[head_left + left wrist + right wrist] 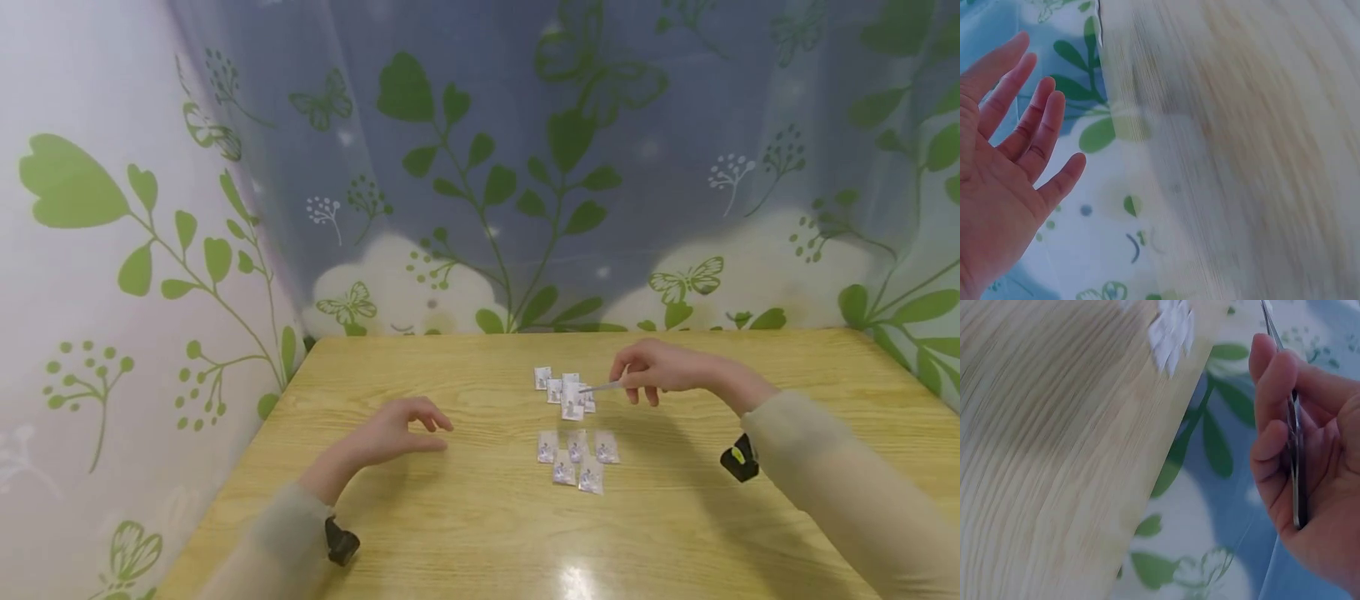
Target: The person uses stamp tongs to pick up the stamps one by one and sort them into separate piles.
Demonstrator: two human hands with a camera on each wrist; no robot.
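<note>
My right hand (660,367) grips metal tweezers (1297,469) between thumb and fingers, their tips pointing left in the head view. At those tips is a small white printed packet (573,403), raised over the far group of packets (542,379) and overlapping some of them. Nearer to me lies a second group of small packets (564,468), set out in two staggered rows. My left hand (393,429) hovers over the table left of both groups, fingers loosely bent and apart. Its palm (997,200) holds nothing in the left wrist view.
A wood-grain table (465,517) spans the front. Behind it hangs a blue curtain (480,208) with green leaves and butterflies, and a pale patterned sheet (105,292) borders the left side. Each wrist carries a small black device (342,542).
</note>
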